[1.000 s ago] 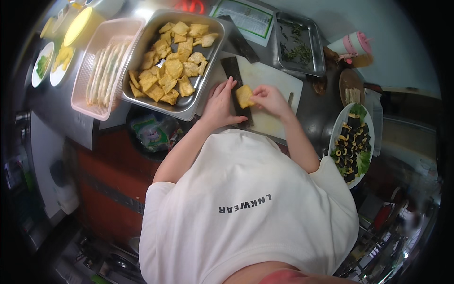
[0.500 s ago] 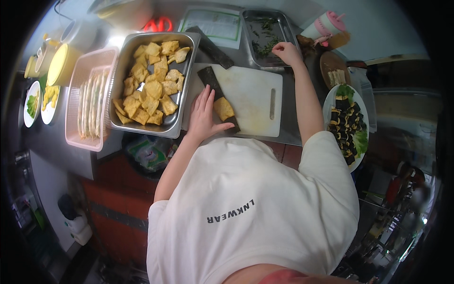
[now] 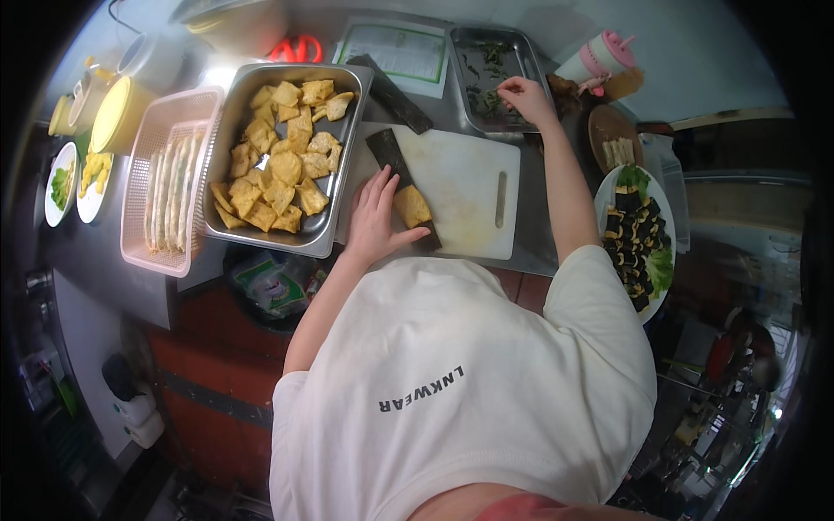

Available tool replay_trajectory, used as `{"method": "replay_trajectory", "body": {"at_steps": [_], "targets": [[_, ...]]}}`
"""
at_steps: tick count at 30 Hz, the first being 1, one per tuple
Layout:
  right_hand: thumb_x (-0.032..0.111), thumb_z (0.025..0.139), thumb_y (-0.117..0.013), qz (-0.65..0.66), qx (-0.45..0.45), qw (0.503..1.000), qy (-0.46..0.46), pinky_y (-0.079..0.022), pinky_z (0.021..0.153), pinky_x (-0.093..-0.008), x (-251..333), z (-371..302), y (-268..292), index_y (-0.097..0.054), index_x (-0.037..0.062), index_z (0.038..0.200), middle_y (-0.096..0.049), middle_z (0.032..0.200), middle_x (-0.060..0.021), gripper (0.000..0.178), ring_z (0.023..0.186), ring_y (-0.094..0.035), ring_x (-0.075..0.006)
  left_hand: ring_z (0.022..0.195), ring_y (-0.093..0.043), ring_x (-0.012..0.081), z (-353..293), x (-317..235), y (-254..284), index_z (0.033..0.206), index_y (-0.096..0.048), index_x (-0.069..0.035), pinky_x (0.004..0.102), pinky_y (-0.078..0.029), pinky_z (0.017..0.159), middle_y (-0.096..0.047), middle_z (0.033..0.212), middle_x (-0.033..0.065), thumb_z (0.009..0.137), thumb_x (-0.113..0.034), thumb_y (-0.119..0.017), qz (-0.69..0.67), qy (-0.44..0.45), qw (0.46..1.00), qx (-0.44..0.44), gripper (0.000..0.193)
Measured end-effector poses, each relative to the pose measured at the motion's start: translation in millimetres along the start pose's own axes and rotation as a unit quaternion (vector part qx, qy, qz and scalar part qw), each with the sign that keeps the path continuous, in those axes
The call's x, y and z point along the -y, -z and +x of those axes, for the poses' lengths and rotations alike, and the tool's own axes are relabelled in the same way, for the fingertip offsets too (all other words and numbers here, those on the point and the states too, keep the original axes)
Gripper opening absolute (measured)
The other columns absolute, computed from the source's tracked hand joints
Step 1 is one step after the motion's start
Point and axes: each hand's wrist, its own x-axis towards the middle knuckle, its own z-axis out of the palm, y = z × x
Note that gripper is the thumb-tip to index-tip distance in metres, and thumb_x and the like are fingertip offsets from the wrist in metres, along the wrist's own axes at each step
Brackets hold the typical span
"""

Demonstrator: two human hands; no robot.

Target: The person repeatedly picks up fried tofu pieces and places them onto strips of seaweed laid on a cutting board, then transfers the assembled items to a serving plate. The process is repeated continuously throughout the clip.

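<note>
My left hand (image 3: 378, 217) lies flat with its fingers stretched out, at the left edge of a dark seaweed strip (image 3: 387, 152) on a white cutting board (image 3: 469, 195). On the strip's near part, beside the fingers, rests a square golden fried tofu piece (image 3: 412, 206). Far right, my right hand (image 3: 526, 99) reaches over a metal tray (image 3: 470, 74), its thumb and fingers pinched at some green herbs (image 3: 489, 103). How much they grip is partly hidden. Another dark seaweed strip (image 3: 391, 94) lies beyond the board.
Left of the board stands a deep steel pan (image 3: 334, 187) of fried tofu pieces. Beyond it sits a pink basket (image 3: 132, 221) holding long pale rolls. On the right are a plate (image 3: 601, 201) of dark rolls with lettuce, a round wooden board (image 3: 605, 130) and a pink-white tumbler (image 3: 595, 57).
My right hand has dipped slightly toward the herbs in the tray, and the clump by its fingertips looks smaller. My left hand stays in place beside the tofu. The view has shifted a little.
</note>
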Motion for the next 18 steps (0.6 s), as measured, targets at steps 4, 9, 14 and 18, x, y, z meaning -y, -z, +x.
{"method": "replay_trajectory", "body": {"at_steps": [4, 9, 14, 18], "targets": [[0.011, 0.087, -0.067, 0.164, 0.002, 0.986, -0.024, -0.051, 0.064, -0.0224, -5, -6, 9, -0.064, -0.0003, 0.096, -0.067, 0.083, -0.0039, 0.014, 0.071, -0.062, -0.0087, 0.129, -0.037, 0.0378, 0, 0, 0, 0.133, -0.041, 0.004, 0.0501, -0.028, 0.108, -0.037, 0.143, 0.0209, 0.068, -0.055, -0.075, -0.001, 0.003, 1.000, -0.001, 0.094], [0.015, 0.085, -0.070, 0.086, 0.074, 0.992, -0.055, -0.053, 0.068, -0.0262, -15, -6, 19, -0.065, 0.0026, 0.101, -0.067, 0.087, -0.0060, 0.021, 0.075, -0.064, -0.0133, 0.129, -0.039, 0.0378, 0, -1, 0, 0.134, -0.042, 0.000, 0.0490, -0.029, 0.108, -0.038, 0.144, 0.0195, 0.069, -0.052, -0.076, -0.004, 0.010, 1.000, 0.002, 0.090], [0.033, 0.076, -0.075, -0.348, -0.043, 0.933, 0.083, -0.051, 0.085, -0.0352, -22, -10, 14, -0.068, 0.0114, 0.104, -0.065, 0.095, -0.0105, 0.036, 0.092, -0.063, -0.0263, 0.128, -0.039, 0.0376, 0, -2, 2, 0.132, -0.043, 0.001, 0.0491, -0.029, 0.108, -0.039, 0.142, 0.0199, 0.071, -0.051, -0.074, -0.002, 0.010, 1.000, 0.003, 0.087], [0.039, 0.075, -0.075, -0.285, 0.030, 0.956, -0.064, -0.048, 0.092, -0.0394, 7, 3, -1, -0.072, 0.0130, 0.094, -0.060, 0.109, -0.0103, 0.033, 0.105, -0.059, -0.0284, 0.127, -0.039, 0.0367, 0, -1, 1, 0.130, -0.044, 0.003, 0.0494, -0.028, 0.108, -0.040, 0.140, 0.0203, 0.073, -0.051, -0.073, 0.000, 0.013, 1.000, 0.004, 0.084]]}}
